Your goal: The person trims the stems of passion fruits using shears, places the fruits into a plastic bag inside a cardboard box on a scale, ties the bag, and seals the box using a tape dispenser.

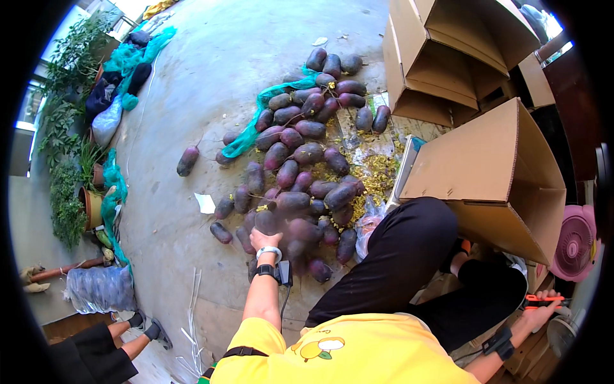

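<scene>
Two hands worked apart: the left hand (263, 239) closed on a dark purple fruit (267, 222) at the pile (300, 153) on the concrete floor (211, 70) at frame centre, while the right hand (542, 306) gripped orange-handled shears (542, 298) at lower right, below a cardboard box (492, 166).
</scene>
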Demonstrator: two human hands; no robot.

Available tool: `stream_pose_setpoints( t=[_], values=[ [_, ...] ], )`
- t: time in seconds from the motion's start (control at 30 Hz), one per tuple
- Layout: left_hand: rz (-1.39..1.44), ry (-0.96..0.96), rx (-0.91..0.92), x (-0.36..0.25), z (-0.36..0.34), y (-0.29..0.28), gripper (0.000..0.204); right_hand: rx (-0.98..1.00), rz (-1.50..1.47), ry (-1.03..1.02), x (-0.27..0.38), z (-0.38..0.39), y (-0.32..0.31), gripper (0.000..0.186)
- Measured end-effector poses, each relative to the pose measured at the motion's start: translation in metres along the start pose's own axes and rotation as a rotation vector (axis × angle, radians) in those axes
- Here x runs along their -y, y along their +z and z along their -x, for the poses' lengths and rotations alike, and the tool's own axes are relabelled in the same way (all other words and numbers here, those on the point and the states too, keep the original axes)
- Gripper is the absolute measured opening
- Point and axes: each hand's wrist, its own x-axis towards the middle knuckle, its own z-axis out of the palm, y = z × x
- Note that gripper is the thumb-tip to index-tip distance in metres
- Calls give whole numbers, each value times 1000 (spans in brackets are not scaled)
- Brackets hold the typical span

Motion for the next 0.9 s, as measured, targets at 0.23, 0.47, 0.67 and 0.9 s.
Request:
stream_pose_setpoints(
  t=[0.23, 0.47, 0.67, 0.9],
  values=[
    [786, 268, 306, 2, 26, -39, 72, 732, 44, 58, 57, 151, 137, 32],
    [708, 749, 507, -79, 131, -103, 80, 1638, 516, 885, -17, 257, 215, 23],
    [705, 949, 640, -111, 173, -118, 81, 1883, 466, 890, -19, 275, 230, 22],
    [659, 1056, 744, -129, 184, -124, 78, 1937, 482, 873, -13, 264, 231, 23]
  ],
)
